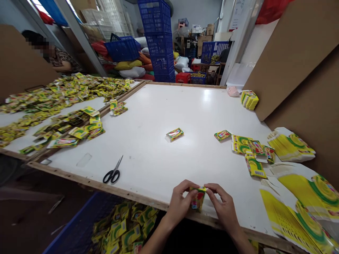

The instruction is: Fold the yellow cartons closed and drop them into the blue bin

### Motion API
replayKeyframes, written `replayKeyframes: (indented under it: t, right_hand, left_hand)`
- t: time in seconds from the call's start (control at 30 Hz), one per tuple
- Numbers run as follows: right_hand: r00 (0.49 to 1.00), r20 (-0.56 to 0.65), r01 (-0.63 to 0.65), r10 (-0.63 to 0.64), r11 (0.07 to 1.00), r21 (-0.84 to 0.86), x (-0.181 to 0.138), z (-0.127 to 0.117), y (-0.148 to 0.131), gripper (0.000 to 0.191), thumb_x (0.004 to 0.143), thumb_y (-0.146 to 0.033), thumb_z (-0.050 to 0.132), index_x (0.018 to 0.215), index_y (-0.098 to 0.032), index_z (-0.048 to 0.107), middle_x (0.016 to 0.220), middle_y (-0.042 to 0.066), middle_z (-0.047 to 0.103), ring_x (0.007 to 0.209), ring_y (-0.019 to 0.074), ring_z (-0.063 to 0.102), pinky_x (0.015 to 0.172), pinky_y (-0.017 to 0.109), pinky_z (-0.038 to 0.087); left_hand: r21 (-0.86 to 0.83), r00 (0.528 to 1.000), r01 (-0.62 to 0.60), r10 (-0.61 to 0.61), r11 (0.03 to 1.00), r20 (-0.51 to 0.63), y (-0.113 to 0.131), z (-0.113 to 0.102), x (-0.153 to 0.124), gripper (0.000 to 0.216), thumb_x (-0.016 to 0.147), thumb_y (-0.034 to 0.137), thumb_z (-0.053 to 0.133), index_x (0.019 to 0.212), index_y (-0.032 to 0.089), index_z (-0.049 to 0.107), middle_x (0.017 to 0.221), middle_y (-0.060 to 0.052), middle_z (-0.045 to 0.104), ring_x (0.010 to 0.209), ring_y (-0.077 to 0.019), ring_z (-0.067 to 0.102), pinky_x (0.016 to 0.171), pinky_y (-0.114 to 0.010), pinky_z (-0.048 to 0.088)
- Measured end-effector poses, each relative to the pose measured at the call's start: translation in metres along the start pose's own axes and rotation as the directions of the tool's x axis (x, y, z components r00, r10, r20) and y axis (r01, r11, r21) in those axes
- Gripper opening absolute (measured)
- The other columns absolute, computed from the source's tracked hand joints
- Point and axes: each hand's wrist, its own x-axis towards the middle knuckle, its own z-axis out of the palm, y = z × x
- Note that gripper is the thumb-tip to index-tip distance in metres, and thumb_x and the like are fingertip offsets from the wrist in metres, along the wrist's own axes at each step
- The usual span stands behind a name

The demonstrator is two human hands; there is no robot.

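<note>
Just over the table's front edge, both hands are on a small yellow-and-green printed carton (198, 199). My left hand (182, 199) grips its left side, with the thumb across the printed face. At its top right corner, my right hand (221, 203) pinches the edge with thumb and index finger. Another carton (176, 134) lies on the table with a white end flap sticking out. Farther right is one more carton (222, 135), beside a small group of cartons (254, 165). Whatever is inside the held carton is hidden.
Black-handled scissors (113, 173) lie at front left. Flat carton blanks (299, 215) fan out at right, below a cardboard sheet (293, 60). Heaped cartons (79, 88) cover the left table. A blue crate (76, 220) of cartons stands below the edge. A person (57, 58) sits far left.
</note>
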Motion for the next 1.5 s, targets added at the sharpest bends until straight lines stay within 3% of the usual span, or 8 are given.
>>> replayKeyframes:
  t: [0.17, 0.27, 0.53, 0.67, 0.87, 1.03, 1.23, 1.5]
  right_hand:
    - [0.99, -0.065, -0.126, 0.126, 0.992, 0.005, -0.001, -0.01, 0.006, 0.033, 0.088, -0.047, 0.054, 0.103, -0.019, 0.064, 0.097, 0.009, 0.071, 0.087, 0.023, 0.064, 0.082, 0.035, 0.049]
    - [0.989, -0.032, -0.144, 0.144, 0.99, 0.013, 0.003, -0.006, 0.005, 0.034, 0.087, -0.048, 0.054, 0.097, -0.019, 0.066, 0.093, 0.009, 0.071, 0.084, 0.0228, 0.064, 0.08, 0.034, 0.049]
    - [0.996, -0.022, -0.086, 0.087, 0.995, 0.05, 0.014, 0.016, 0.007, 0.034, 0.086, -0.048, 0.053, 0.093, -0.018, 0.067, 0.084, 0.007, 0.071, 0.079, 0.0223, 0.065, 0.074, 0.031, 0.051]
    - [0.997, -0.056, -0.042, 0.044, 0.999, 0.023, 0.017, 0.017, 0.016, 0.034, 0.087, -0.048, 0.051, 0.091, -0.018, 0.067, 0.082, 0.007, 0.07, 0.076, 0.0217, 0.065, 0.07, 0.03, 0.052]
    - [0.96, -0.236, 0.109, -0.152, 0.977, -0.185, 0.023, 0.007, 0.013, 0.027, 0.086, -0.042, 0.056, 0.098, -0.022, 0.068, 0.113, 0.01, 0.065, 0.111, 0.0282, 0.057, 0.097, 0.043, 0.043]
    - [0.999, 0.027, 0.025, -0.025, 1.0, 0.011, 0.03, 0.005, 0.003, 0.041, 0.087, -0.042, 0.055, 0.123, -0.023, 0.052, 0.109, 0.01, 0.067, 0.1, 0.0257, 0.063, 0.087, 0.042, 0.05]
    - [0.988, -0.099, -0.082, 0.122, 0.936, 0.342, 0.014, 0.014, 0.015, 0.04, 0.082, -0.041, 0.064, 0.114, -0.024, 0.047, 0.097, 0.006, 0.068, 0.09, 0.0222, 0.066, 0.077, 0.033, 0.054]
    - [0.995, 0.035, -0.096, 0.09, 0.963, 0.251, -0.006, 0.005, 0.014, 0.032, 0.084, -0.038, 0.062, 0.112, -0.022, 0.058, 0.106, 0.008, 0.068, 0.094, 0.0225, 0.066, 0.082, 0.033, 0.052]
  left_hand:
    - [0.375, 0.978, 0.086, -0.15, 0.923, 0.144, 0.038, -0.1, -0.027, 0.017, 0.082, 0.033, 0.058, 0.082, 0.021, 0.071, 0.08, -0.004, 0.07, 0.08, -0.0213, 0.063, 0.072, -0.028, 0.05]
    - [0.551, 0.987, 0.085, -0.147, 0.83, 0.068, 0.033, -0.135, -0.01, 0.024, 0.082, 0.037, 0.058, 0.099, 0.024, 0.067, 0.101, -0.005, 0.068, 0.097, -0.0236, 0.062, 0.085, -0.033, 0.049]
    - [0.73, 0.973, 0.08, 0.106, 0.679, -0.205, -0.007, -0.108, 0.172, 0.074, 0.077, 0.031, 0.065, 0.138, 0.009, 0.03, 0.148, -0.022, 0.032, 0.137, -0.0344, 0.029, 0.105, -0.041, 0.032]
    - [0.753, 0.984, 0.035, 0.11, 0.657, -0.141, 0.006, -0.1, 0.211, 0.061, 0.074, 0.03, 0.067, 0.126, 0.004, 0.045, 0.129, -0.025, 0.054, 0.122, -0.0404, 0.046, 0.097, -0.047, 0.036]
    - [0.734, 0.951, -0.292, 0.106, 0.613, 0.29, 0.014, -0.059, 0.147, 0.043, 0.059, 0.026, 0.077, 0.101, 0.018, 0.067, 0.1, -0.007, 0.068, 0.1, -0.0307, 0.059, 0.089, -0.035, 0.041]
    - [0.4, 0.688, -0.586, 0.171, 0.705, 0.705, 0.022, -0.025, 0.072, 0.065, 0.06, 0.01, 0.076, 0.119, 0.028, 0.057, 0.113, -0.006, 0.061, 0.112, -0.0272, 0.052, 0.099, -0.039, 0.038]
    - [0.125, 0.972, -0.188, 0.166, 0.974, 0.167, -0.009, 0.003, 0.035, 0.057, 0.076, 0.007, 0.06, 0.126, 0.026, 0.041, 0.122, -0.009, 0.05, 0.106, -0.0212, 0.055, 0.096, -0.04, 0.044]
    - [-0.168, 0.976, 0.053, -0.016, 0.984, 0.216, -0.029, 0.02, 0.014, 0.036, 0.079, 0.023, 0.067, 0.113, 0.02, 0.054, 0.094, -0.004, 0.063, 0.081, -0.0158, 0.061, 0.072, -0.026, 0.049]
